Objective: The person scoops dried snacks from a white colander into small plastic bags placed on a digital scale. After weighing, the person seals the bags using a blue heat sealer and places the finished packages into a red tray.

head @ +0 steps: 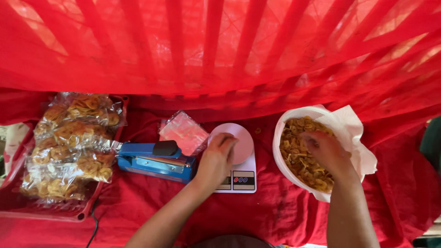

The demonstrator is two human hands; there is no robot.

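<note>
Red cloth (275,211) covers the whole work surface, wrinkled. Behind it hangs a thin red curtain (220,46) with darker vertical stripes, daylight glowing through in pale patches at upper left and upper right. Dark green edge at far right, unclear what.

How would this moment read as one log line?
left hand: on round white kitchen scale | right hand: in white plastic basket of yellow chips | blue heat sealer: beside scale
</note>
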